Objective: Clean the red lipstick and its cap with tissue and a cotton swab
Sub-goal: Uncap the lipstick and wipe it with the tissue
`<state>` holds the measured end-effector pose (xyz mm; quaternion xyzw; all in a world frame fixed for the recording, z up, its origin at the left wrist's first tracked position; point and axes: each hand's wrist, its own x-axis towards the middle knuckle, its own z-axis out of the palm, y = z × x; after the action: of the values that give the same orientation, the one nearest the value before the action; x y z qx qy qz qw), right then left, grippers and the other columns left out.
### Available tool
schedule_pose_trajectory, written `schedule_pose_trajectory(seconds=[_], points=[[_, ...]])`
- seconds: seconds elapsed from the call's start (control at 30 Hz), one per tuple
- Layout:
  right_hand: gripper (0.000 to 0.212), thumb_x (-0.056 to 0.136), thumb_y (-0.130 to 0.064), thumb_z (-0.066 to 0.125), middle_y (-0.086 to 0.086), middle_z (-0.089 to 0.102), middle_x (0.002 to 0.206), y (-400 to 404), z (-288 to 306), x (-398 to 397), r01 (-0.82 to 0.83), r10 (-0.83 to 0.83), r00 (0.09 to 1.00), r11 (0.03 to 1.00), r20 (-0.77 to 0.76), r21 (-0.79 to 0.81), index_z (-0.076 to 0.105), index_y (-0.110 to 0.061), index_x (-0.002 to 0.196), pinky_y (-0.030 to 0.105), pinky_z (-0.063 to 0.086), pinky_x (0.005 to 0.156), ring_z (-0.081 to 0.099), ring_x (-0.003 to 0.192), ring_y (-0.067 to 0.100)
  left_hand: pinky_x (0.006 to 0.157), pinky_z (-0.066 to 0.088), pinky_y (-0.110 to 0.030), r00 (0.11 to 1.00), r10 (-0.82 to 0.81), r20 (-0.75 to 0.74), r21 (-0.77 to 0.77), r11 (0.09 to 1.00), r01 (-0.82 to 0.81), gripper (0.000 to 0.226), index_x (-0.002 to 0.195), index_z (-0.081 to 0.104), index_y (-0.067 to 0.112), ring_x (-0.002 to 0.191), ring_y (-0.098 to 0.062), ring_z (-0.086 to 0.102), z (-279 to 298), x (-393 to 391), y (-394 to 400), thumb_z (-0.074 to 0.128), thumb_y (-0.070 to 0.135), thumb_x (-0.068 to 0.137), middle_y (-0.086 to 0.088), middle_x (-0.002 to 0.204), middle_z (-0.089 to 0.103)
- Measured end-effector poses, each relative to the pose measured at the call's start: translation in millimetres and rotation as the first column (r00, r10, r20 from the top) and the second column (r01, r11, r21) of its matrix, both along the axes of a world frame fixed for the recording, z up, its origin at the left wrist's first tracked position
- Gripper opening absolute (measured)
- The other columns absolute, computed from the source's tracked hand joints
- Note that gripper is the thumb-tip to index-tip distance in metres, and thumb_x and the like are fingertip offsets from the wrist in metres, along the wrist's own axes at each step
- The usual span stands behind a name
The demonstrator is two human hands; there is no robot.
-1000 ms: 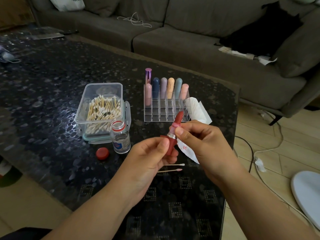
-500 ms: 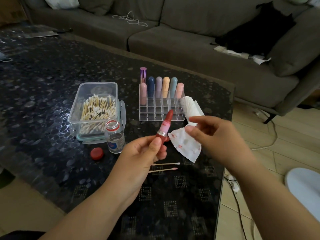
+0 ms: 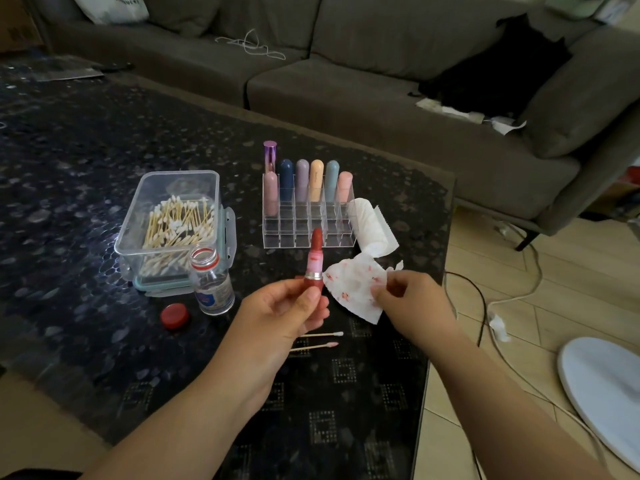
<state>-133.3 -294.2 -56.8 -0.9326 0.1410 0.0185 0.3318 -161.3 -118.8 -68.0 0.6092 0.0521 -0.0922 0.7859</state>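
Note:
My left hand (image 3: 284,313) grips the base of the red lipstick (image 3: 315,261), held upright with its red bullet extended above a pink-smeared inner tube and a silver ring. Just to its right, my right hand (image 3: 412,303) pinches a white tissue (image 3: 356,289) marked with red smears; the tissue hangs apart from the lipstick. Two cotton swabs (image 3: 318,341) lie on the table below my hands, the nearer one with a pink tip. The lipstick's cap is not clearly visible.
On the dark patterned table (image 3: 86,202) stand a clear box of cotton swabs (image 3: 173,223), an open small bottle (image 3: 211,282) with its red lid (image 3: 175,316) beside it, a clear organiser with several lipsticks (image 3: 308,202) and a tissue roll (image 3: 372,223). A sofa (image 3: 346,81) stands behind; cables cross the floor at the right.
My right hand has pulled the tissue off the lipstick and moved it to the right and slightly down. The left hand has kept the lipstick upright.

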Motion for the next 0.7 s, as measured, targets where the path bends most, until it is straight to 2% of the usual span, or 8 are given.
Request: schedule_pose_trajectory(seconds=[0.07,0.13,0.2,0.33,0.37,0.43,0.53,0.7], points=[[0.022,0.086,-0.026,0.058,0.002,0.060,0.068,2.1,3.6,-0.3,-0.037,0.036,0.999,0.994,0.014,0.102,0.059,-0.014,0.068,0.009,0.036,0.045,0.050,0.056,0.009,0.078,0.055,-0.029,1.000,0.008,0.024,0.029,1.000,-0.008,0.017,0.096,0.068,0.014,0.081,-0.013,0.070,2.3,0.9,0.8,0.059,0.018,0.083,0.000,0.080,0.075],[0.013,0.084,-0.023,0.060,0.010,0.069,0.082,6.5,11.0,-1.7,-0.079,0.072,0.997,0.943,0.032,0.324,0.067,-0.013,0.077,0.025,0.049,0.062,0.060,0.067,0.019,0.079,0.054,-0.030,0.998,0.018,0.067,0.062,0.998,-0.022,0.013,0.091,0.069,0.017,0.081,-0.012,0.069,6.0,1.5,2.9,0.058,0.018,0.082,0.001,0.081,0.075],[0.013,0.081,-0.021,0.062,0.018,0.070,0.092,10.7,18.0,-5.8,-0.155,0.149,0.988,0.876,0.049,0.458,0.069,-0.010,0.080,0.036,0.052,0.074,0.063,0.077,0.029,0.077,0.052,-0.028,0.992,0.006,0.122,0.115,0.993,-0.020,0.014,0.090,0.070,0.021,0.079,-0.010,0.069,10.2,1.5,5.2,0.058,0.021,0.082,0.004,0.083,0.075],[0.024,0.071,-0.019,0.066,0.030,0.066,0.093,17.1,22.7,-13.7,-0.215,0.207,0.974,0.748,0.087,0.628,0.064,0.003,0.080,0.054,0.049,0.091,0.062,0.088,0.043,0.061,0.045,-0.018,0.983,0.003,0.183,0.199,0.979,-0.040,0.013,0.087,0.070,0.024,0.055,-0.003,0.053,15.4,-1.2,9.6,0.057,0.025,0.084,0.008,0.067,0.069],[0.020,0.074,-0.011,0.066,0.032,0.064,0.089,17.8,22.6,-14.6,-0.195,0.182,0.979,0.701,0.092,0.686,0.060,0.007,0.078,0.054,0.050,0.090,0.062,0.083,0.040,0.061,0.045,-0.020,0.984,0.005,0.178,0.202,0.978,-0.042,0.013,0.087,0.070,0.025,0.055,-0.004,0.053,15.8,-2.1,10.4,0.057,0.025,0.084,0.006,0.068,0.069],[0.011,0.079,0.004,0.063,0.024,0.060,0.080,19.8,23.0,-15.5,-0.149,0.132,0.988,0.622,0.085,0.768,0.055,0.001,0.072,0.039,0.058,0.075,0.063,0.073,0.027,0.067,0.048,-0.027,0.988,0.006,0.153,0.175,0.984,-0.033,0.013,0.087,0.070,0.024,0.064,-0.008,0.062,16.5,-4.3,11.6,0.057,0.023,0.085,0.004,0.075,0.073],[0.028,0.080,0.011,0.059,0.015,0.065,0.074,22.8,23.4,-17.3,-0.117,0.086,0.993,0.574,0.082,0.810,0.043,-0.012,0.076,0.023,0.054,0.053,0.067,0.062,0.019,0.082,0.052,-0.034,0.997,0.003,0.079,0.003,1.000,-0.003,0.013,0.089,0.069,0.016,0.088,-0.015,0.070,16.7,-6.5,13.2,0.058,0.019,0.083,-0.004,0.092,0.075],[0.016,0.085,0.005,0.057,0.009,0.065,0.078,29.8,23.2,-19.7,-0.148,0.033,0.982,0.744,0.185,0.652,0.053,-0.009,0.079,0.027,0.058,0.061,0.067,0.073,0.019,0.090,0.047,-0.033,0.994,0.065,0.083,-0.138,0.989,-0.053,0.027,0.085,0.070,0.011,0.098,-0.016,0.067,21.1,-8.3,18.1,0.062,0.028,0.067,-0.006,0.095,0.075]])
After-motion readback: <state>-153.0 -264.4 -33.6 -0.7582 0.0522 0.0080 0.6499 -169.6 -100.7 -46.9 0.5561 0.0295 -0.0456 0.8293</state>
